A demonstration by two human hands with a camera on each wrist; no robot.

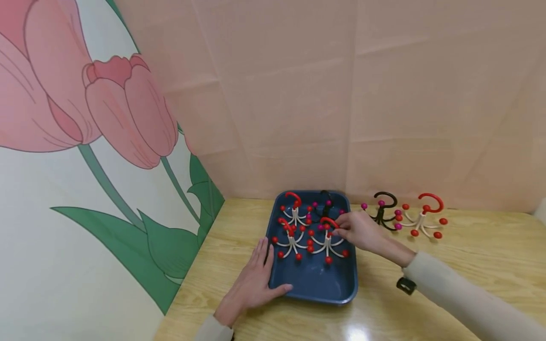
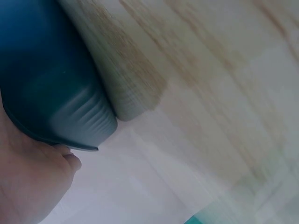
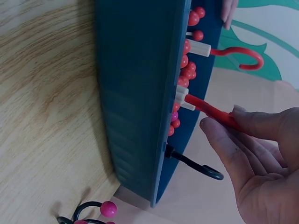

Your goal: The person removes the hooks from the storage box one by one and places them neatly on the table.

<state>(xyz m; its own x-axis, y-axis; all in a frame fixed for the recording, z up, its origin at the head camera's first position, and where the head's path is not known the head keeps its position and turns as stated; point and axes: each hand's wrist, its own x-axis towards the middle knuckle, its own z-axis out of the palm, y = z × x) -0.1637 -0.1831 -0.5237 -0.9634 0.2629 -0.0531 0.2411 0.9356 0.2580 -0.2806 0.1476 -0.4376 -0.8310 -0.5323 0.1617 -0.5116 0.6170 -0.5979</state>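
Note:
My right hand [image 1: 362, 230] pinches the red hook of a white multi-arm hanger [image 1: 327, 242] with red ball tips. This hanger is in the right part of a blue tray [image 1: 313, 286]; in the right wrist view, thumb and forefinger hold its red hook [image 3: 210, 112]. My left hand [image 1: 251, 279] rests against the tray's left side, fingers straight along the wall and thumb over the near rim. Two more white hangers with red hooks, one in front [image 1: 292, 242] and one behind [image 1: 295, 215], are in the tray. A black hanger [image 1: 326, 208] lies at its far right corner.
Right of the tray, a black hanger [image 1: 381, 215] with magenta balls and a white one [image 1: 421, 220] with a red hook stand on the wooden table [image 1: 477, 255]. A pink cloth backdrop [image 1: 290, 118] rises behind, and a tulip-painted panel [image 1: 119, 237] stands left.

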